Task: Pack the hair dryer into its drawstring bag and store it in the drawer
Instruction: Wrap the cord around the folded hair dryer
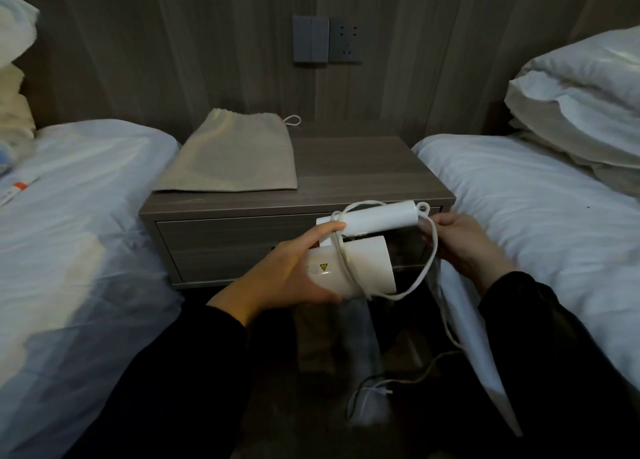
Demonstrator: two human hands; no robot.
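White hair dryer (360, 268) folded, cord (424, 271) looped round it

Beige drawstring bag (230, 157) lies flat on the nightstand top, apparently empty; the drawer (214, 243) below looks shut, though dim.

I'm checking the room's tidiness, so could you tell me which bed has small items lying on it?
The left bed: small items lie at its left edge; the right bed shows only bedding.

White hair dryer (360, 268) and cord (427, 261), beige drawstring bag (232, 157), grey wood-grain nightstand (363, 178), white bedding (519, 195).

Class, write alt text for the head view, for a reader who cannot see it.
Two hands hold a white hair dryer, its cord looped around it, before a closed bedside drawer. A beige drawstring bag lies on the nightstand between two beds.
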